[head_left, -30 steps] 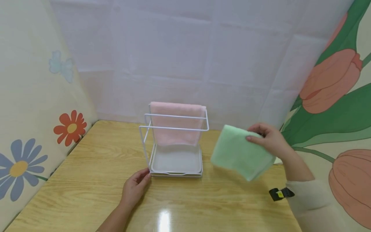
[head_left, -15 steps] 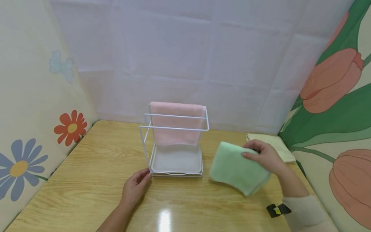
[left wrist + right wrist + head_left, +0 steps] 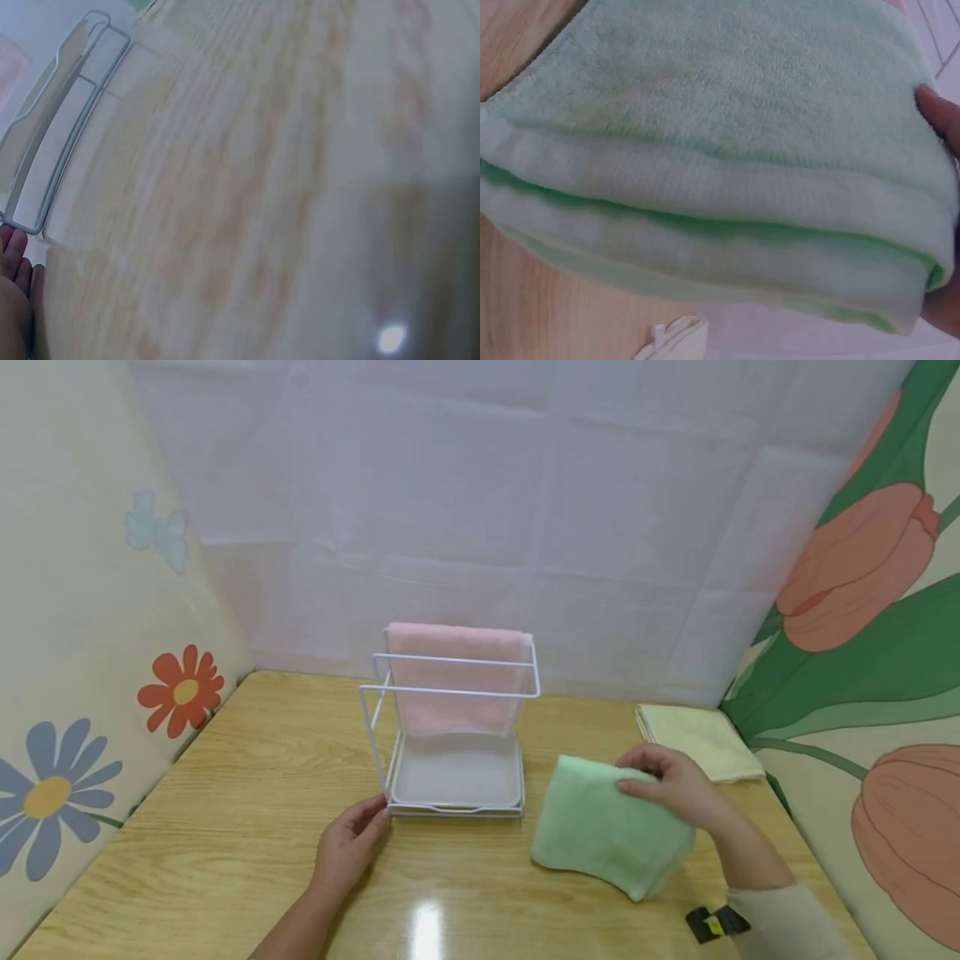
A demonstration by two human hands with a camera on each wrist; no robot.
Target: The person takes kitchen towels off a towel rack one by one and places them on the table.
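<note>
A folded green towel hangs from my right hand, which pinches its top edge between thumb and fingers. Its layered, folded border fills much of the right wrist view. To its left stands a white wire rack with a pale tray in its base. Over the rack's rear bar hangs a pink towel; the two front bars are bare. My left hand holds the rack's front left bottom corner, its fingertips partly hidden there. Only those fingers show in the left wrist view.
A folded pale yellow towel lies at the table's back right corner. The wooden table meets a white sheet behind it. Flower-printed panels rise along the left and right sides.
My right hand has moved down and slightly toward me and left with the green towel, uncovering the yellow towel behind it. My left hand and the rack have stayed in place.
</note>
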